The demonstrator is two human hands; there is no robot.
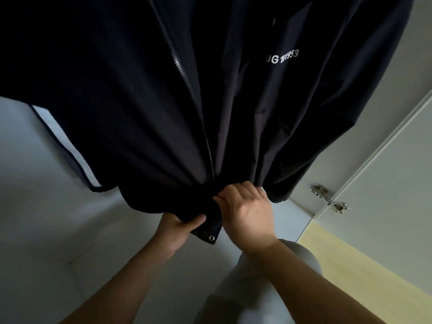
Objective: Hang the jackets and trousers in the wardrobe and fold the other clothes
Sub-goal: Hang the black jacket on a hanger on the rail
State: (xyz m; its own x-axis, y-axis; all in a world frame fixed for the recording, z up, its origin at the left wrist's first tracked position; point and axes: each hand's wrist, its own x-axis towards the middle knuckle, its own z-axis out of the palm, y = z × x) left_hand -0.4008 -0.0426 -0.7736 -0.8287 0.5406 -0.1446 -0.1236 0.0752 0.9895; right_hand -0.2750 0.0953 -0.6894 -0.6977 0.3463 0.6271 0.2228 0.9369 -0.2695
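Navy jacket (210, 90) hangs before us.
Our left hand (177, 230) grips its hem; our right hand (247, 211) pinches it alongside.

Home, prob. a bedroom: white wardrobe (35, 160) w/ a metal hinge (329, 198) joining its door (397, 178), a dark zip jacket (152, 90) hanging in it, pale wood-look floor (364, 270) alongside.
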